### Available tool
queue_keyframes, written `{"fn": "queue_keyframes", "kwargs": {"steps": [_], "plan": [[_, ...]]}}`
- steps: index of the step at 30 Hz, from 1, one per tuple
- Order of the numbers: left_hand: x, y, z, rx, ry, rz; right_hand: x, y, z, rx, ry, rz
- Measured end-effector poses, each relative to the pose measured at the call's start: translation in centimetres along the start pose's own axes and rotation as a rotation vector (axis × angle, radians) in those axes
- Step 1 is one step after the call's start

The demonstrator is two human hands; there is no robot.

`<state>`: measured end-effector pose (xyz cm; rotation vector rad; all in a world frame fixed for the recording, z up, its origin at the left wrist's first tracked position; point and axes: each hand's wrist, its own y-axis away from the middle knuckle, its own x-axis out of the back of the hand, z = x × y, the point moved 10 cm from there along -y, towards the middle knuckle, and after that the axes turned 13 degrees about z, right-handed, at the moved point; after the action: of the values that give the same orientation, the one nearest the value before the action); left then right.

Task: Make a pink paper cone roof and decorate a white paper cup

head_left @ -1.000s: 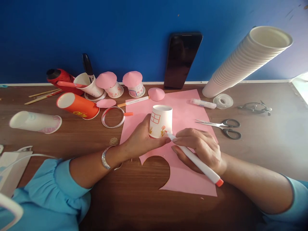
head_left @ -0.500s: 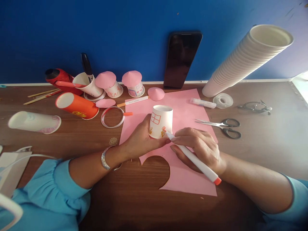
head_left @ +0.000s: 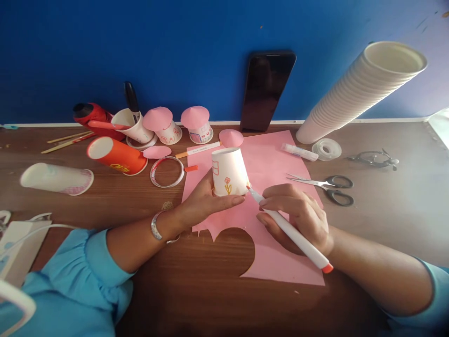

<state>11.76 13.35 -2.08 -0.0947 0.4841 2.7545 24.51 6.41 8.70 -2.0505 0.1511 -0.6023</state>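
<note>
My left hand (head_left: 208,199) grips a white paper cup (head_left: 231,171) around its lower part. On the cup's side are a red-orange window drawing and a flower with a yellow stem. My right hand (head_left: 298,215) holds a white marker (head_left: 296,236) with an orange end, its tip at the cup's lower right edge. Beneath both hands lies a pink paper sheet (head_left: 266,159) with curved cut-outs. An orange marker cap (head_left: 191,168) rests at the sheet's left edge. Behind the cup sit a pink paper cone (head_left: 231,137) and another marker (head_left: 201,149).
Scissors (head_left: 333,183), clear tape (head_left: 327,150) and a glue tube (head_left: 300,152) lie to the right. A tall cup stack (head_left: 365,89) and a phone (head_left: 268,91) lean at the wall. Cone-topped cups (head_left: 168,131), an orange cup (head_left: 117,156) and a tape ring (head_left: 167,172) are left.
My left hand has turned the cup, so the window drawing and flower have shifted left on its visible side. The marker tip now meets the cup's lower right edge.
</note>
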Motion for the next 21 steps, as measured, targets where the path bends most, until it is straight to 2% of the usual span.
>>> {"fn": "queue_keyframes", "kwargs": {"steps": [6,13,21], "plan": [[0.19,-0.21,-0.49,-0.016,0.041,-0.056,0.24,-0.14,0.19,-0.035,-0.035,0.008],[-0.51,-0.14,-0.1,-0.02,0.254,-0.144,0.35,-0.53,0.46,-0.089,-0.063,0.014],[-0.53,-0.13,-0.83,0.016,0.21,-0.152,0.44,-0.57,0.39,-0.101,-0.028,0.001]]}}
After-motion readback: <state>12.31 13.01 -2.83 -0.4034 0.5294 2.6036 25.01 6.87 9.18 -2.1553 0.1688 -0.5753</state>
